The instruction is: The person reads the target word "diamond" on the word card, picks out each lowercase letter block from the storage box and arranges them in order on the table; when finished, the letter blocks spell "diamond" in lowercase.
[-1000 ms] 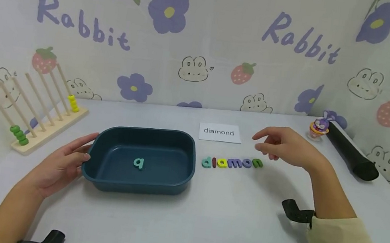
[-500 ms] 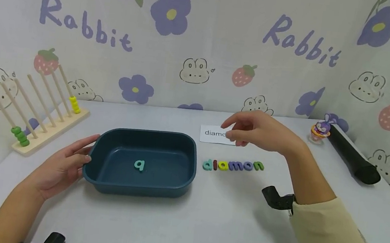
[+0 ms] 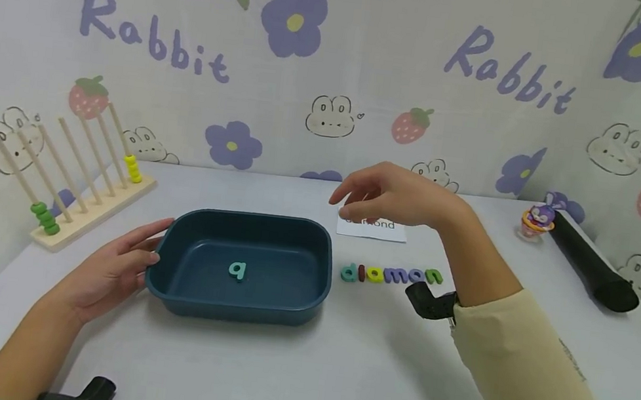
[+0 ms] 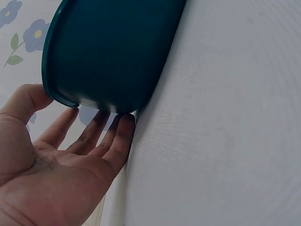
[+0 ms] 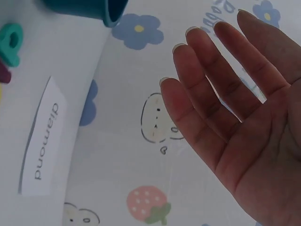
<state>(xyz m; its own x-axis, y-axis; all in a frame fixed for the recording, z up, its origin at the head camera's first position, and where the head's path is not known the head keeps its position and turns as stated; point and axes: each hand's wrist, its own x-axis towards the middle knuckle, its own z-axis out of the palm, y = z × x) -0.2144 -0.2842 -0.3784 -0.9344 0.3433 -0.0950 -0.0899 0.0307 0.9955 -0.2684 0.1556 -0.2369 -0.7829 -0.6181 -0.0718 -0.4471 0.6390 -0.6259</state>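
Note:
My left hand [image 3: 107, 275] is at the left end of a dark teal plastic basin [image 4: 113, 56]. In the left wrist view its fingertips touch the end wall and the thumb is at the rim. A small teal letter piece [image 3: 237, 270] lies on the basin floor. My right hand [image 3: 395, 195] hovers with loosely bent fingers above a white card [image 3: 390, 232], holding nothing; in the head view it hides part of the card. The card reads "diamond" in the right wrist view. In front of it lies a row of colored letters [image 3: 396, 275] spelling "diamon".
At the left stands a wooden bead rack [image 3: 99, 214] with upright pegs and green and yellow beads. A small purple rabbit figure [image 3: 539, 217] and a long black object [image 3: 595, 264] are at the right. A printed curtain [image 3: 285, 90] hangs behind the white table.
My right hand has moved left, from right of the card to over its left part and toward the basin. My left hand stays at the basin's end. The view has shifted slightly.

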